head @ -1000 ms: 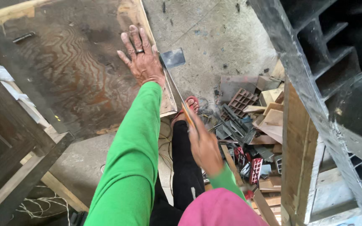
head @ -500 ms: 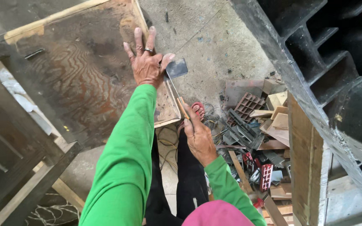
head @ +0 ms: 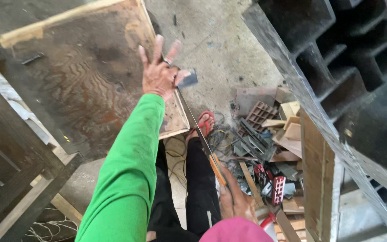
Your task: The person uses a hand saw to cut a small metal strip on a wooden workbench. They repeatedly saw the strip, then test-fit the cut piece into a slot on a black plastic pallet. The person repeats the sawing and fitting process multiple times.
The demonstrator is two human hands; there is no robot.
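We see the left hand (head: 159,74) spread flat, fingers splayed, gripping nothing, pressing on the plywood sheet (head: 90,85) near its right edge. Right hand (head: 234,199) is clenched round the orange handle of a hand saw (head: 198,132), low in the view, partly hidden by something pink at the bottom edge. The blade runs up from that hand along the sheet's right edge to the thumb side of the left hand, its squared tip showing just past the thumb. Versus half a second ago, the right hand has pulled back toward the body and the blade looks drawn further down the edge; we judge that as the back stroke of a cut along that edge, with the cut still in progress. Versus a second ago, the left hand sits at about the same spot on the sheet, fingers a bit more lifted and spread now. The sheet lies tilted over a dark timber frame (head: 19,179) at the left. Below the sheet's near right corner we see black trouser legs and a foot in a red sandal (head: 204,123) on the concrete floor (head: 220,45). A scrap pile (head: 269,143) of wood offcuts and plastic bits lies right of the foot. A dark gridded panel (head: 350,67) fills the right side.
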